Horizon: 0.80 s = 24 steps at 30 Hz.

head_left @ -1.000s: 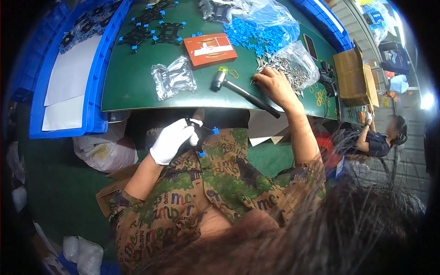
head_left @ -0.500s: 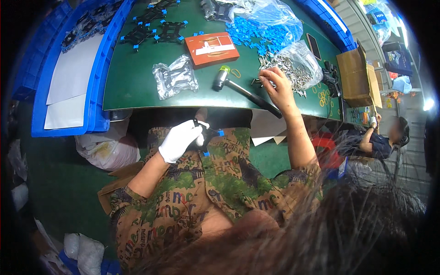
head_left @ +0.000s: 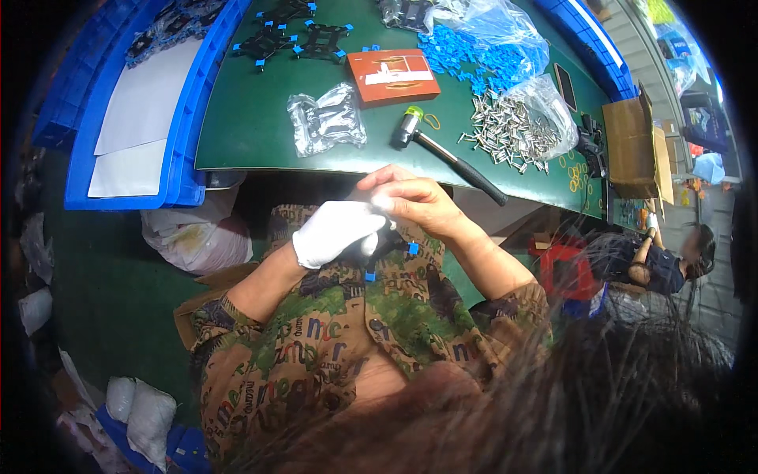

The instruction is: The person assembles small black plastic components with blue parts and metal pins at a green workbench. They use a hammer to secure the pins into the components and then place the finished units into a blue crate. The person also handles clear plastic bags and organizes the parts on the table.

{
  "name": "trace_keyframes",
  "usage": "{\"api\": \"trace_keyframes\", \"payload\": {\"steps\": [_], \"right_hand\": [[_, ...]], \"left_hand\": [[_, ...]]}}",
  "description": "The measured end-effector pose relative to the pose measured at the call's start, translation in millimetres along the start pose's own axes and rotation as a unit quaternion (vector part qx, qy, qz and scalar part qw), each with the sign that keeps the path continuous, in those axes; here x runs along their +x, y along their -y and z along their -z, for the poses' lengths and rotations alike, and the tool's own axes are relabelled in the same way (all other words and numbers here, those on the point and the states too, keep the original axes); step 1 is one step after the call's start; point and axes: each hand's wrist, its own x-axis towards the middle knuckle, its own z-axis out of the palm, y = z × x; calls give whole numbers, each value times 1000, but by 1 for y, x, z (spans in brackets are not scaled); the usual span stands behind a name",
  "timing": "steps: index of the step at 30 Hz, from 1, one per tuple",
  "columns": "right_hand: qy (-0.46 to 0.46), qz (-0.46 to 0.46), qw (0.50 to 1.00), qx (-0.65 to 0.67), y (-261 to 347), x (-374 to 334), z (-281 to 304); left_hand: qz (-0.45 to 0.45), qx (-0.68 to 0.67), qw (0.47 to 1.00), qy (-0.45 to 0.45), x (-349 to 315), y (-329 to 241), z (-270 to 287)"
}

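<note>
My left hand [head_left: 335, 234], in a white glove, is closed around a black plastic bracket [head_left: 388, 242] with blue end caps, held over my lap just off the table edge. My bare right hand [head_left: 430, 207] meets it at the bracket's upper side, thumb and fingers pinched together. Whatever sits between those right fingertips is too small or hidden to make out. Beyond my hands, a mallet [head_left: 454, 162] with a black handle and yellow-green tip lies on the green table [head_left: 260, 146]. A heap of silver metal pins [head_left: 509, 130] spills from a clear bag to the right.
Small blue caps [head_left: 474, 62] are piled behind a red box [head_left: 395, 88]. Beside it are a clear-bagged part [head_left: 328, 125] and finished-looking black brackets [head_left: 322, 39]. A blue tray [head_left: 178, 150] stands left; a cardboard box [head_left: 632, 146] and another person [head_left: 659, 265] are right.
My right hand has come from the metal pins down and left to the bracket. My left hand keeps its hold on the bracket, now slightly further right in view.
</note>
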Motion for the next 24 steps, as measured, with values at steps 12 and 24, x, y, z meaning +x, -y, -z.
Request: {"api": "trace_keyframes", "payload": {"steps": [12, 24], "right_hand": [[4, 70, 989, -130, -6, -3, 0], [18, 98, 965, -244, -1, -7, -14]], "left_hand": [[20, 158, 987, 9, -5, -15, -2], [-82, 180, 980, -6, -15, 3, 14]]}}
